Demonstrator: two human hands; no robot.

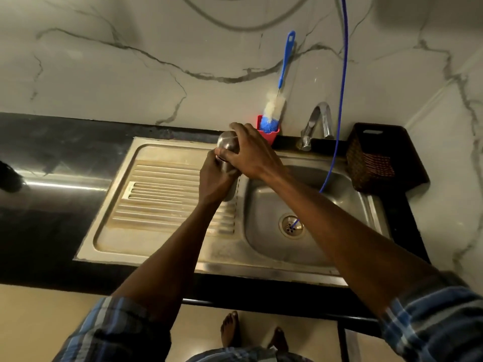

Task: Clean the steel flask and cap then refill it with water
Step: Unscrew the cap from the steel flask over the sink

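A steel sink (183,246) sat in a black counter (52,205). Behind it rose a veined marble wall (130,74); a wicker basket (371,158) stood to its right, pale floor (39,322) lay below.

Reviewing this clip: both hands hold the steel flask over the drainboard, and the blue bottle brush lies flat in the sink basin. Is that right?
Not quite. The head view shows the blue bottle brush standing in the red holder against the wall, not flat in the basin. Both hands, left and right, do hold the steel flask over the drainboard.
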